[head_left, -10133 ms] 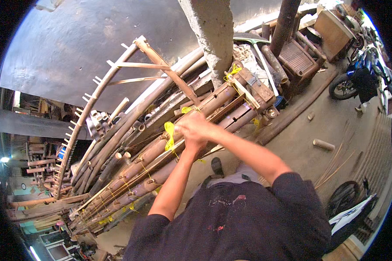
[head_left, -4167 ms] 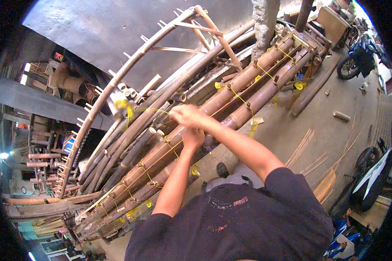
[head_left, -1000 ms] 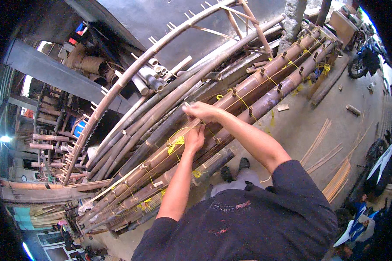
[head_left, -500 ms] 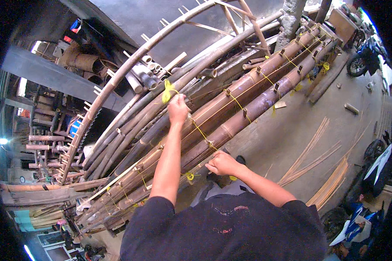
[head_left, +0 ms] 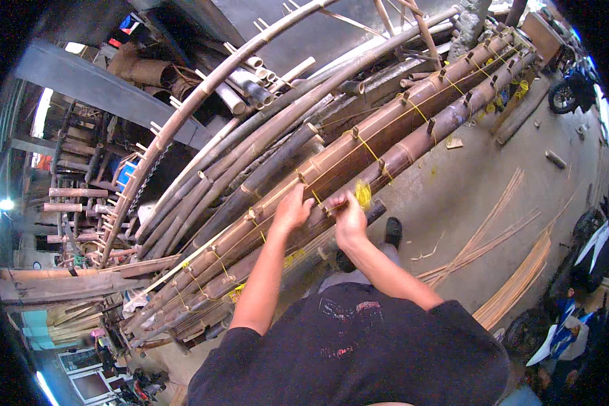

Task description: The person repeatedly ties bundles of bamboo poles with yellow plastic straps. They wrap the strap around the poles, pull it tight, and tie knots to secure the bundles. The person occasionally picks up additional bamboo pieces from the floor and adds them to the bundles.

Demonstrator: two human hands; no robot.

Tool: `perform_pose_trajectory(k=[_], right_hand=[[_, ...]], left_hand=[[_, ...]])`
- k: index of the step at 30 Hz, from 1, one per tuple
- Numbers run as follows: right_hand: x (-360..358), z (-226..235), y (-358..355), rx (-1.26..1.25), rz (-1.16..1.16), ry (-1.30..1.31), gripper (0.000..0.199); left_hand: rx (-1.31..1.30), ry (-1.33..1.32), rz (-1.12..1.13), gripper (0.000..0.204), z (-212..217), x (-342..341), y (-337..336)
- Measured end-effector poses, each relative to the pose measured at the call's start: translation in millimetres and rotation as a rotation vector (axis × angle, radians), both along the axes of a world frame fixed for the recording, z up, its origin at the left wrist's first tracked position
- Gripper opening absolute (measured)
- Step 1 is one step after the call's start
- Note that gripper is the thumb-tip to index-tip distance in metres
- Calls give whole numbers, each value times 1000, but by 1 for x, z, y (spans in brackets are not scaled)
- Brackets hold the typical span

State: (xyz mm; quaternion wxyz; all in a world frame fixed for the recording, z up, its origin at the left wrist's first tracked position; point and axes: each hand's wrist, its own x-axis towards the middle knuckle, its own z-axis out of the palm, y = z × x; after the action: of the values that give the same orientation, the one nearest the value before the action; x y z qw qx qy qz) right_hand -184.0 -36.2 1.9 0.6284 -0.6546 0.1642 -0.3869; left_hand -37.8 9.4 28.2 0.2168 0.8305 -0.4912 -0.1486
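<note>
Mid-frame, a yellow cord bundle (head_left: 363, 195) is met by the half-curled right hand (head_left: 350, 218), bamboo poles (head_left: 382, 123) by the part-curled left hand (head_left: 292, 211); grips cannot be told. Upper-right pegs (head_left: 404, 98) are strung; mid-frame seems unfinished.

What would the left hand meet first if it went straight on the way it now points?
Most likely the farther large brown bamboo pole, by the short peg just ahead of the left hand; depth is unclear, so hand and pole may be touching.

no legible txt, faded red-and-white print (head_left: 369, 308) on dark shirt (head_left: 413, 358), prob. lettering, too blurred to read
</note>
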Motion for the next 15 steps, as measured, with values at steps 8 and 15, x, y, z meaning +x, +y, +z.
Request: perform_pose_trajectory(k=[8,15], right_hand=[[123,103,-43,-938,661,476,40],[103,95,-116,-38,435,368,50]], left_hand=[[-79,-39,142,45,-20,-6,-10],[63,122,142,40,0,5,-11]])
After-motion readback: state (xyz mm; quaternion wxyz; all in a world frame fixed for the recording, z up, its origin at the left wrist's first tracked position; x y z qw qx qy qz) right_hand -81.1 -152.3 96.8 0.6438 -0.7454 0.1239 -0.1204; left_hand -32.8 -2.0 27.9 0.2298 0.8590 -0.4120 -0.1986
